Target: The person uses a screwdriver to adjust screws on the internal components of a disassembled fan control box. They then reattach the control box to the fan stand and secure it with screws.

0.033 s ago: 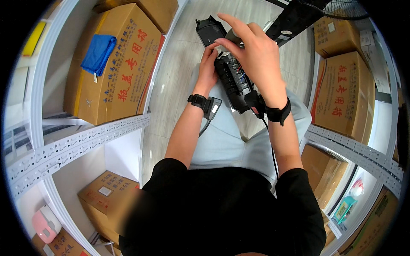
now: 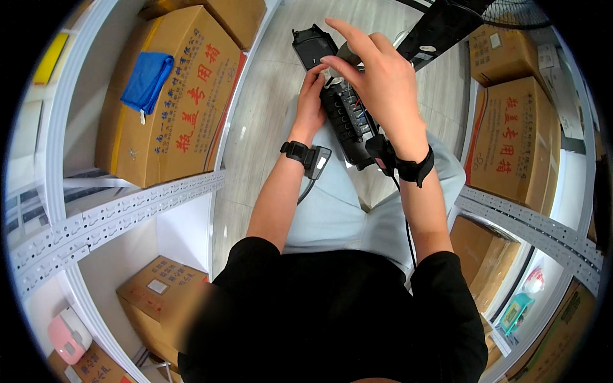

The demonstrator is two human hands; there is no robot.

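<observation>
A long black electrical box (image 2: 345,121) lies across my thighs, its inside exposed with rows of black sockets, metal terminals and thin coloured wires. Closed fingers of my left hand (image 2: 311,105) are at its upper left end; what they pinch is hidden. Above the box, my right hand (image 2: 388,76) has its thumb and index finger stretched wide apart. Between them shows a dark grey rounded thing (image 2: 348,55), partly covered; its kind cannot be made out. The right hand's other fingers are mostly hidden. Beyond the left hand lies a black cover-like piece (image 2: 314,47).
Black strapped devices with cables sit on both wrists. Metal shelving (image 2: 121,220) with cardboard boxes (image 2: 179,96) flanks me on both sides. A blue cloth (image 2: 147,81) lies on the left box. Ahead right stands a black post (image 2: 440,35) beside a round wire grille (image 2: 517,13).
</observation>
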